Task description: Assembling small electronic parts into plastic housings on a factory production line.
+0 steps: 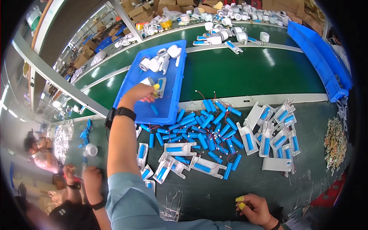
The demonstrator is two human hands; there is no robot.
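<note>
My left hand (141, 93) reaches into a blue plastic tray (174, 103), its yellow-covered fingertips closed on a white plastic housing (163, 86) with a blue battery cell in it. Beside that hand, a white round-headed part (147, 81) is partly hidden, and a loose blue cell (154, 109) lies on the tray floor. Further back in the tray sit several white round-headed units (154, 64). My right hand (257, 209) rests near the table's front edge, fingers curled, with two yellow-covered fingertips slightly apart and nothing visible between them.
Several blue cells with wires (207, 124) are heaped mid-table. White housings with cells (266, 142) are stacked to the right, near a pile of small metal parts (335, 142). A green conveyor (253, 73) runs behind. Another person's hands (92, 180) are at left.
</note>
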